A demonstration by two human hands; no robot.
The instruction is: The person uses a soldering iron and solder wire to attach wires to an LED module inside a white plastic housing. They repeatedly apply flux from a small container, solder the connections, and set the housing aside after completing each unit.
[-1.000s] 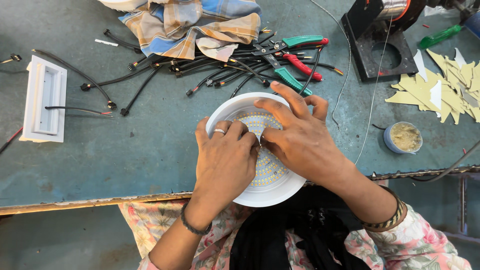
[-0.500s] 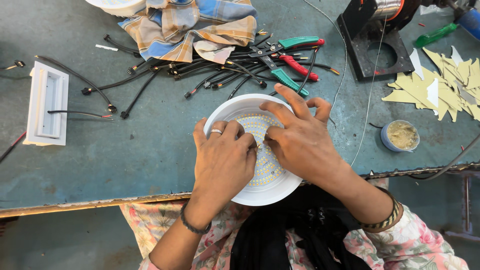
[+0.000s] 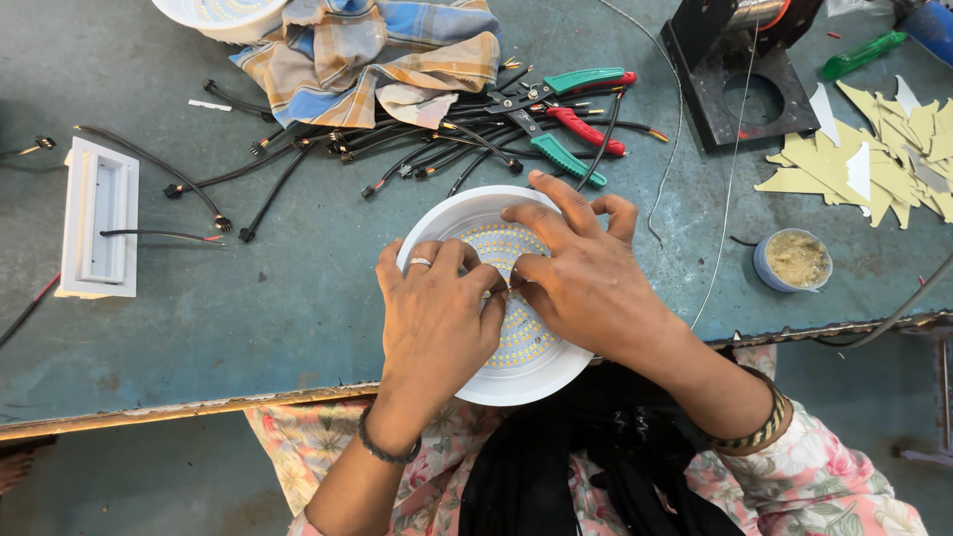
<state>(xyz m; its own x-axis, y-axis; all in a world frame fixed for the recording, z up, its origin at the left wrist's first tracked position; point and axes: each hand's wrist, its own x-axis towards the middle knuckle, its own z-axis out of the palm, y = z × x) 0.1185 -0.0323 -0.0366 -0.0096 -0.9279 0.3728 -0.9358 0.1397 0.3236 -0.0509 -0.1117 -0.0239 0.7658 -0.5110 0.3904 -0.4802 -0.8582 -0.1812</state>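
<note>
Head view: we count one round white lamp housing (image 3: 467, 213) at the near edge of the tabletop (image 3: 248, 328), overhanging that edge slightly, its disc of small yellow diodes (image 3: 526, 337) facing up. Two hands are on it. The left hand (image 3: 437, 313), with one ring, lies over the left half of the disc; the right hand (image 3: 586, 283) covers the right half, fingers spread to the far rim. The fingertips of both meet at the disc's centre, each grip pinched narrow; what sits between them is too small to tell.

Around it we count two pairs of pliers (image 3: 561, 119), one green-handled and one red-handled, just beyond the housing's far rim, beside a bundle of black leads (image 3: 397, 149). One checked cloth (image 3: 387, 50) lies at the far edge, partly over a second white housing (image 3: 223, 15). One white rectangular frame (image 3: 99, 218) sits near the left edge. One small tub of paste (image 3: 792, 260) stands to the right, near yellow card offcuts (image 3: 854, 159) and one black stand (image 3: 740, 89).
</note>
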